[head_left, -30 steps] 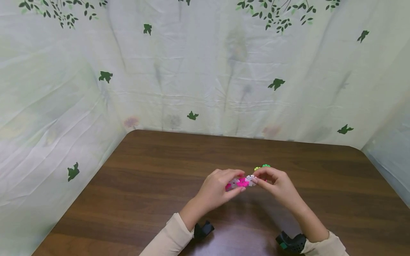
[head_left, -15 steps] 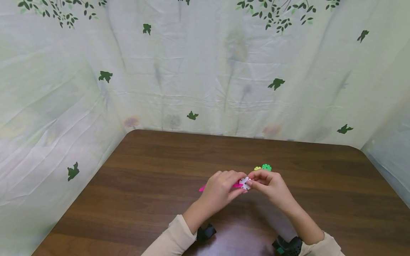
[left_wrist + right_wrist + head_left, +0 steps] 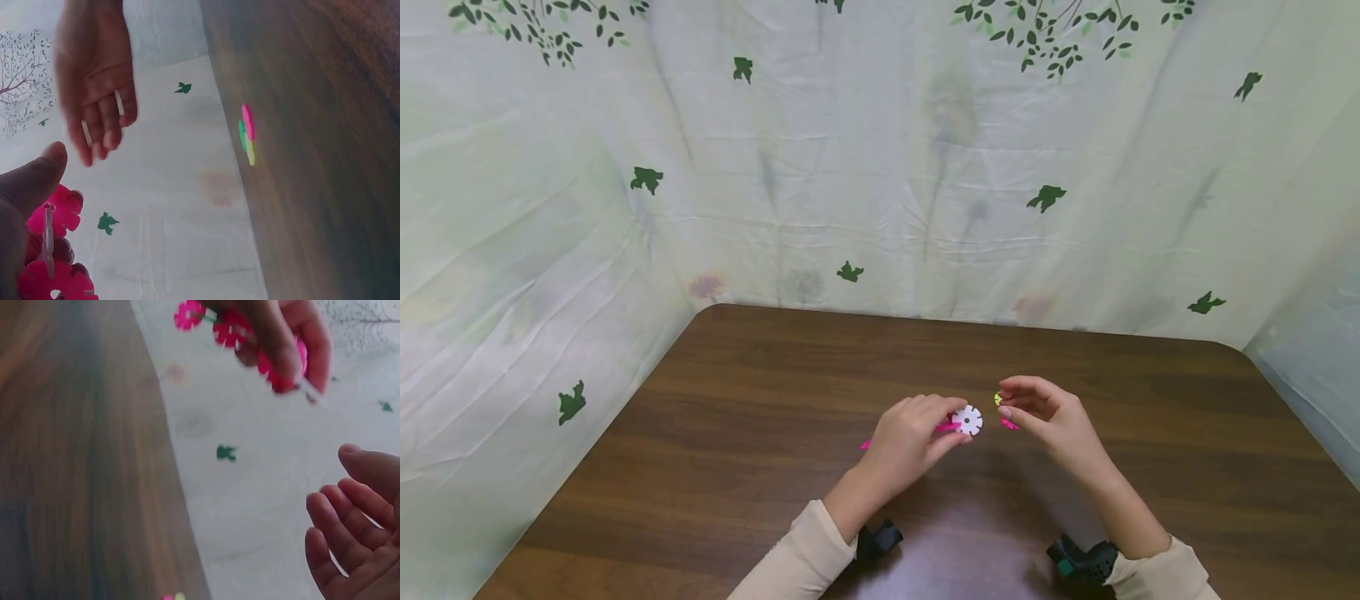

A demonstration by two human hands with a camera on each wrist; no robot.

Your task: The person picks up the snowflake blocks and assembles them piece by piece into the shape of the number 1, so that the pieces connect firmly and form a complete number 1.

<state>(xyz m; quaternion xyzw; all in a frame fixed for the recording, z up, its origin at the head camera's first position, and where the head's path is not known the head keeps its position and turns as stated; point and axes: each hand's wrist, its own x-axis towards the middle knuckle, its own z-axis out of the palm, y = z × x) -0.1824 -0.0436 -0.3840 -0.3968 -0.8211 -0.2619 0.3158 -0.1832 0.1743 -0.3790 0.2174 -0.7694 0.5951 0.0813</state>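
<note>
My left hand (image 3: 904, 435) pinches a chain of interlocking snowflake discs, pink and white in turn. The white disc (image 3: 967, 421) at its right end faces the head camera, and a pink tip (image 3: 866, 444) pokes out left of the hand. Fingers cover much of the chain; the right wrist view shows several pink discs (image 3: 229, 331) along it. Apart from the chain, to its right, my right hand (image 3: 1054, 423) has relaxed, slightly bent fingers with nothing between them. Near it on the table lie a pink disc (image 3: 249, 122), a yellow disc (image 3: 251, 152) and a green disc (image 3: 242, 135).
The brown wooden table (image 3: 760, 375) reaches back to a pale curtain (image 3: 880, 167) printed with leaves and birds. Black wrist camera mounts (image 3: 1081, 562) sit on both forearms, low over the table.
The chain has turned, so its white end disc faces up. My right hand has let go of that disc and drawn back to the right, covering the green disc in the head view.
</note>
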